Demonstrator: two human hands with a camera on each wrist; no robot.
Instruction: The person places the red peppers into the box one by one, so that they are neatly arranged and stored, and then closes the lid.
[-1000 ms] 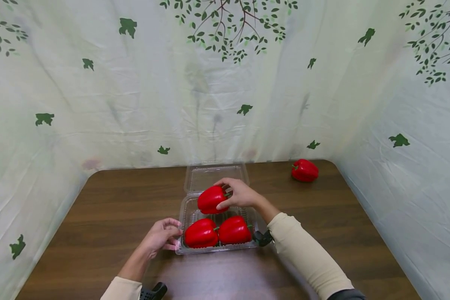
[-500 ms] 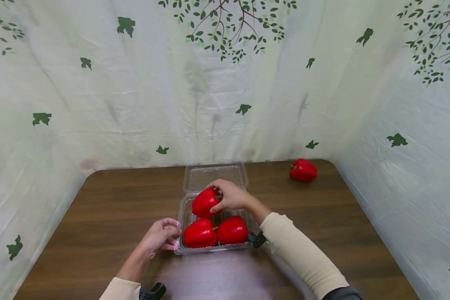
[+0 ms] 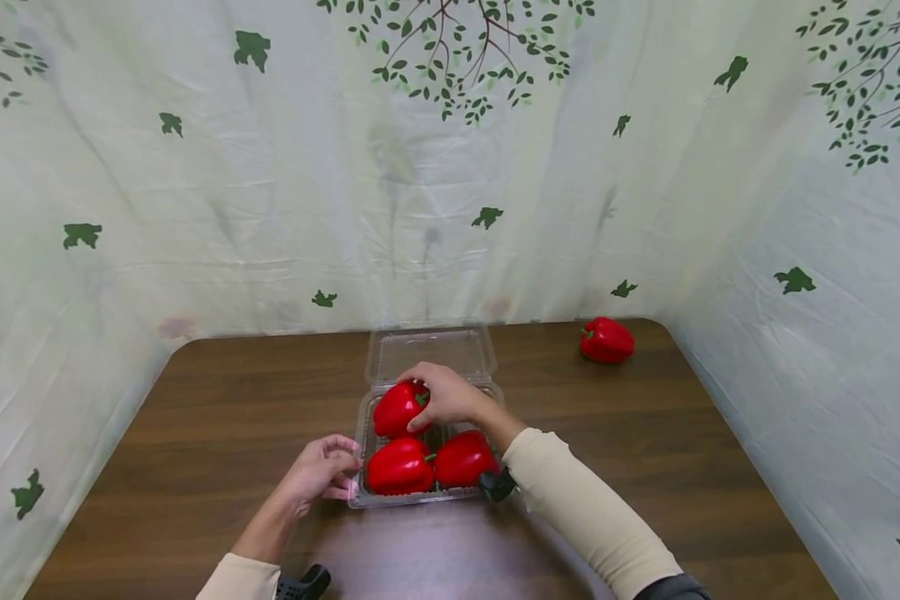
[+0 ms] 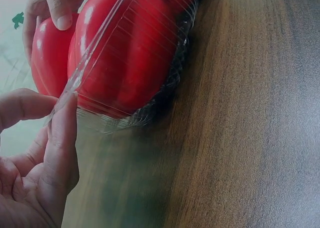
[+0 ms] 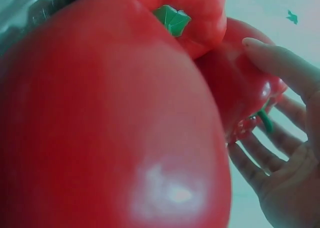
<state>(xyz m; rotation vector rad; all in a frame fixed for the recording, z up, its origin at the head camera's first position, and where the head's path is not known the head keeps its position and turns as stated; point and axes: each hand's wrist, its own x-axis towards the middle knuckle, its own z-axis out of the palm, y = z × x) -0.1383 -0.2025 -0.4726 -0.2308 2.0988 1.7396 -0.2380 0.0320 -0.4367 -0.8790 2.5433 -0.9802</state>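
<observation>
Clear box (image 3: pixel 420 499): one, see-through, with thin ridges in its sides
Lid (image 3: pixel 431 357): one, see-through too, lying folded back at the far side of the box
Pepper count: four, with three at the box and one well apart from it
Held pepper (image 3: pixel 393 410): at the far left part of the box, tipped on its side; I cannot tell if it touches the bottom
Its look: bright red, fat, smooth and shiny, with white spots of light and a bent green stem on the end that faces the right side of the box
Front left pepper (image 3: pixel 400 467): red and shiny, lying in the near left part of the box, its green stem pointing right
Front right pepper (image 3: pixel 461 460): just beside that one, in the near right part of the box
Far pepper (image 3: pixel 607 341): red with a green stem, past the box and off to its right
Hand count: two hands
Left hand (image 3: pixel 322 471): thumb and fingers pinch the left edge of the box
Right hand (image 3: pixel 446 396): grips the held pepper over the box, thumb on the near side, fingers on the far side
Sleeves: two, both cream; the left one (image 3: pixel 240 579) and the right one (image 3: pixel 585 508) come in from the near side of the box
Worktop (image 3: pixel 270 392): one, brown wood, under the box
</observation>
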